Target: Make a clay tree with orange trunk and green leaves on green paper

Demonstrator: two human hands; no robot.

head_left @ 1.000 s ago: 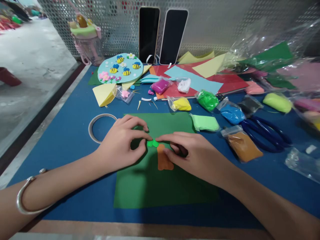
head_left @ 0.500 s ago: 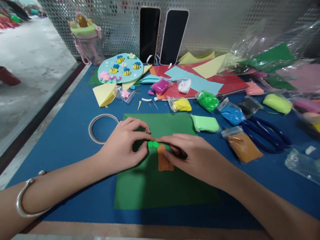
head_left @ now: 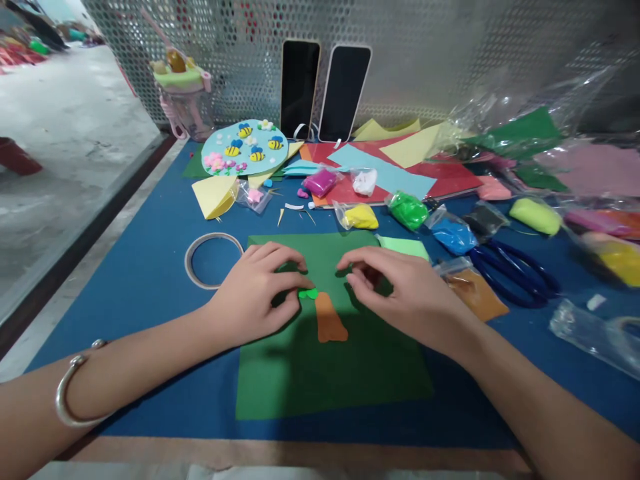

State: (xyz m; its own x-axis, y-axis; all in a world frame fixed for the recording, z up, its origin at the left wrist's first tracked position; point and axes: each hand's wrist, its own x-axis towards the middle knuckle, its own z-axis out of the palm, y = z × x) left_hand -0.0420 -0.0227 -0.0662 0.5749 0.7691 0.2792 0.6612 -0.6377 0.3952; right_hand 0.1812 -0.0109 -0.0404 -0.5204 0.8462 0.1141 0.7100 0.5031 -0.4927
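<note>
A brown clay trunk shape lies flat on a sheet of dark green paper. Small bright green clay pieces sit at the trunk's upper left corner. My left hand rests on the paper there, its thumb and index finger closed about these pieces and partly hiding them. To the right, my right hand hovers over the sheet with thumb and index finger apart and nothing visible between them. It is clear of the clay and partly covers a light green clay packet.
A tape roll lies left of the paper. Bagged clay, yellow, green and blue, is spread behind, with dark blue scissors at right. Two phones lean at the back beside a bee picture.
My right hand has moved up and right, away from the green pieces and trunk, and its fingers have parted. My left hand stays by the green clay. The view has shifted slightly.
</note>
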